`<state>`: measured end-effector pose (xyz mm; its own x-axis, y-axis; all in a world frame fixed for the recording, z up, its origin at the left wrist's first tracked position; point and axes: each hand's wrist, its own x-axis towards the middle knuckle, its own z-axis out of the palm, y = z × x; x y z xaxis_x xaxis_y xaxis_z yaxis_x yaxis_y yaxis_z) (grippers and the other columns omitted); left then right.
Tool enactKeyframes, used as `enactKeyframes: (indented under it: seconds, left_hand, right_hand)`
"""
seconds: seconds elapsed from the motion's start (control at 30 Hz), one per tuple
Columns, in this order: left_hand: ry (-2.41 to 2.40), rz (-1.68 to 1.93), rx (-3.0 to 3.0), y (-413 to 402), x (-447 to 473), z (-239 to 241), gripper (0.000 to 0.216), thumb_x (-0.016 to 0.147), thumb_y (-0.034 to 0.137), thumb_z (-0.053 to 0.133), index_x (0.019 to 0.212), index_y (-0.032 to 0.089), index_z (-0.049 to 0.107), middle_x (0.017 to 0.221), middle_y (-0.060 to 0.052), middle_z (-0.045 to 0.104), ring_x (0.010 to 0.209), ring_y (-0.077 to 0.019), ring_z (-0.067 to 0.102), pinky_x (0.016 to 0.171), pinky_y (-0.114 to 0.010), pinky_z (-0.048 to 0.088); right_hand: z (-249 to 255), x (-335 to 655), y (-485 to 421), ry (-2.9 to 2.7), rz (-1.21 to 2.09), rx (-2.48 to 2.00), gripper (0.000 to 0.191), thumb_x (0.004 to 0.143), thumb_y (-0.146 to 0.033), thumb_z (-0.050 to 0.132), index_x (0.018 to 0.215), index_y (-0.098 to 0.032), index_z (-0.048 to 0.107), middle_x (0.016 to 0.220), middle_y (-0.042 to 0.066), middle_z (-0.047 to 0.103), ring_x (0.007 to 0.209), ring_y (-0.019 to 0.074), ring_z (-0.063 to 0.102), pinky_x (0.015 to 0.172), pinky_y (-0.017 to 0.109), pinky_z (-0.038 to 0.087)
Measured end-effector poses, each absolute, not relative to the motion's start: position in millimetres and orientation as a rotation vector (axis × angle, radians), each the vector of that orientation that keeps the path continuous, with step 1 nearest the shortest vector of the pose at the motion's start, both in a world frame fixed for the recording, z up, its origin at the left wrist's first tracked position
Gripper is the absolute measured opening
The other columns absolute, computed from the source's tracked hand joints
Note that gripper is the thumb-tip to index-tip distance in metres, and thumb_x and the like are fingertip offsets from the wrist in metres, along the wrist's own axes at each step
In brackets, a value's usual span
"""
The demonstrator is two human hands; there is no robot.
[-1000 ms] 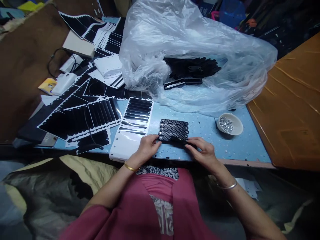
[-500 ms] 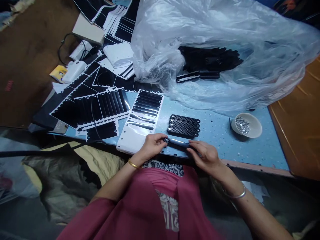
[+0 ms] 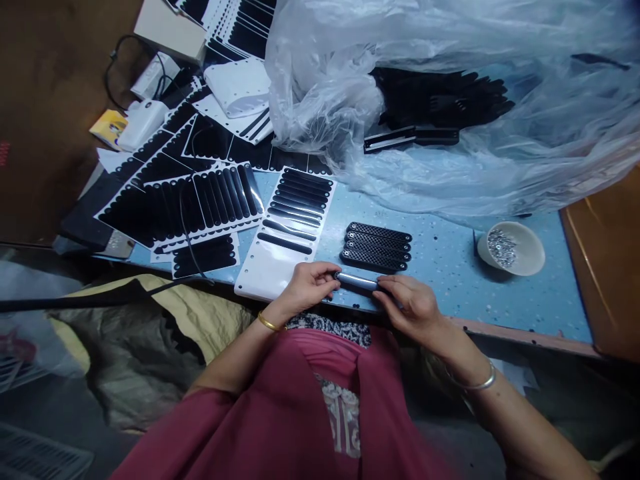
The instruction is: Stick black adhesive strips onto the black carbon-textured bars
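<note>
Between my two hands is a slim black bar-shaped piece (image 3: 357,281) with rounded ends and a shiny top, held level just above the table's front edge. My left hand (image 3: 314,285) pinches its left end; my right hand (image 3: 407,299) grips its right end with thumb and fingers. Just behind it lies a row of several black bars (image 3: 377,247) with a patterned surface and a small round spot at the ends. To the left rests a white backing sheet (image 3: 273,267) carrying black stickers (image 3: 295,207) shaped like strips; its near part is bare white.
A white bowl (image 3: 533,250) of small metal pieces (image 3: 501,248) stands at the right. Clear plastic (image 3: 325,100) with black parts (image 3: 445,100) covers the back of the blue table (image 3: 450,267). More sticker sheets (image 3: 215,200), a cable (image 3: 185,227) and a white box (image 3: 170,30) lie left.
The whole view has shifted slightly. The shiny strip now lies further along the left end of the bar, where a round spot showed before. Both hands keep their hold.
</note>
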<state>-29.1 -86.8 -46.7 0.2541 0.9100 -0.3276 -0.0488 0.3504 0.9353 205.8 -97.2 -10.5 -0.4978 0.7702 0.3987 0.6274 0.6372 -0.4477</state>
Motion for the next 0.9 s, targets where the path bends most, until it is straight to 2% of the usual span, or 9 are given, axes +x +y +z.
enactKeyframes:
  seconds: [0.5, 0.9]
  left_hand:
    - [1.111, 0.828, 1.075, -88.2, -31.2, -52.2, 0.033, 0.071, 0.019, 0.071, 0.103, 0.008, 0.071, 0.063, -0.002, 0.066, 0.051, -0.0092, 0.062, 0.051, -0.017, 0.051]
    - [1.144, 0.817, 1.142, -86.7, -31.0, -43.7, 0.031, 0.072, 0.021, 0.073, 0.099, 0.008, 0.071, 0.061, -0.001, 0.064, 0.051, -0.0087, 0.061, 0.048, -0.016, 0.049]
  right_hand:
    - [-8.7, 201.3, -94.2, -2.339, 0.285, -1.068, 0.007, 0.088, -0.013, 0.059, 0.091, -0.015, 0.065, 0.085, 0.01, 0.072, 0.072, 0.0202, 0.067, 0.066, 0.032, 0.054]
    - [-11.8, 201.6, -95.5, -2.33, 0.397, -1.138, 0.012, 0.089, -0.017, 0.056, 0.092, -0.016, 0.068, 0.085, 0.011, 0.071, 0.074, 0.0214, 0.066, 0.069, 0.035, 0.053]
